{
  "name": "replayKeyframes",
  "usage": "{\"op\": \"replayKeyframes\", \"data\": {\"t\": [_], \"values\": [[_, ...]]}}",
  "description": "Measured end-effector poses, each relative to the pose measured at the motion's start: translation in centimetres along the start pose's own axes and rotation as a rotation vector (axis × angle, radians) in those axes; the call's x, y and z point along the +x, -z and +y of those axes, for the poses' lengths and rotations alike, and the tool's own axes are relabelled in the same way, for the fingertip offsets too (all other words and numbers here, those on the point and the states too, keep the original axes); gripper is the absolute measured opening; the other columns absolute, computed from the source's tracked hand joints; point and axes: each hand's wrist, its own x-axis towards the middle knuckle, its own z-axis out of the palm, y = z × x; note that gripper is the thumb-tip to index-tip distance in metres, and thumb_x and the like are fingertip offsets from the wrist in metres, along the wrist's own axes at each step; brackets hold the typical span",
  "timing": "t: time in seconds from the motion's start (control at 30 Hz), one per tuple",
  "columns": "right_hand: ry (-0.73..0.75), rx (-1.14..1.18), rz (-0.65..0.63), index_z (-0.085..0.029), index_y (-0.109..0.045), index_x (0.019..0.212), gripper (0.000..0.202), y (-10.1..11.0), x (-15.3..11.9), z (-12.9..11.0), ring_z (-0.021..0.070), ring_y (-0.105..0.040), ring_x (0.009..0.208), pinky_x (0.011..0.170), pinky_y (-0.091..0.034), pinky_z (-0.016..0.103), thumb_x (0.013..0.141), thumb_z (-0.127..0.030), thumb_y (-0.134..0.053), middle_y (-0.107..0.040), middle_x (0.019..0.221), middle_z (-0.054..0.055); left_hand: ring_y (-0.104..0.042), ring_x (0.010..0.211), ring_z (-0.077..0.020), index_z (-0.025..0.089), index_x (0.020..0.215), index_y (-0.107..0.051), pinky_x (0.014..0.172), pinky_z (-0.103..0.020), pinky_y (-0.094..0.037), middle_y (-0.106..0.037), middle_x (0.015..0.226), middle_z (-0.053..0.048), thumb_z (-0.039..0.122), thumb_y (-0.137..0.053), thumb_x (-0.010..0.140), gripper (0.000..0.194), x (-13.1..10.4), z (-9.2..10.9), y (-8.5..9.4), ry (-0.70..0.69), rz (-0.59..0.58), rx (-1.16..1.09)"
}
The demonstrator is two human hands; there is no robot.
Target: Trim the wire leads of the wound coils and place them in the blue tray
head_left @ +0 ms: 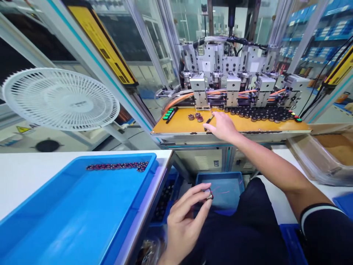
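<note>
Small round metal coil part [209, 194] sits pinched in left hand [183, 221] fingertips at 6 o'clock, mid-loading apparently; right hand [222, 127], fingers spread, touches orange machine plate [182, 125] at 12 o'clock by black pen-like tool [209, 121]; next move needs careful seating.

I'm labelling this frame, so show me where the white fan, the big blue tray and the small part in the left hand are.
white fan [59, 98], head view, centre of its grille.
big blue tray [82, 217], head view, bare floor.
small part [209, 195], head view, its metal body between the left hand [184, 221] fingertips.

black sleeve [325, 228], white-banded cuff, apparently dark trousers [248, 228]
</note>
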Motion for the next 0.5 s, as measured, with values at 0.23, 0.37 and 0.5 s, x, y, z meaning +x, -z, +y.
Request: {"op": "replayKeyframes", "data": {"t": [0.23,0.37,0.5], "values": [[-0.167,-0.142,-0.233,-0.001,-0.050,0.130,0.071,-1.2,4.5,-0.7,0.0408,-0.056,0.112,0.089,-0.045,0.052,0.082,-0.050,-0.066,-0.058,0.122,0.029,-0.072,0.094,-0.0175,0.023,0.097,-0.073,0.076,-0.026,-0.060,-0.073,0.108,-0.006,0.004,-0.068,0.079,0.026,-0.7,0.0,1.5,0.052,0.110,0.019],[0.006,-0.210,-0.343,-0.007,-0.064,0.109,0.046,1.2,4.3,1.3,0.0317,-0.063,0.095,0.079,-0.049,0.037,0.071,-0.031,-0.077,-0.067,0.105,0.019,-0.072,0.092,-0.0183,0.022,0.096,-0.074,0.076,-0.028,-0.060,-0.074,0.107,-0.007,0.006,-0.068,0.079,0.024,-0.7,0.0,1.7,0.090,0.158,0.009],[0.143,-0.278,-0.363,-0.010,-0.065,0.104,0.039,3.1,2.2,3.6,0.0296,-0.062,0.089,0.076,-0.049,0.036,0.069,-0.024,-0.075,-0.066,0.100,0.015,-0.072,0.091,-0.0187,0.021,0.094,-0.074,0.074,-0.028,-0.061,-0.074,0.106,-0.008,0.006,-0.068,0.080,0.021,-0.5,0.2,1.2,0.103,0.159,-0.018]]}}
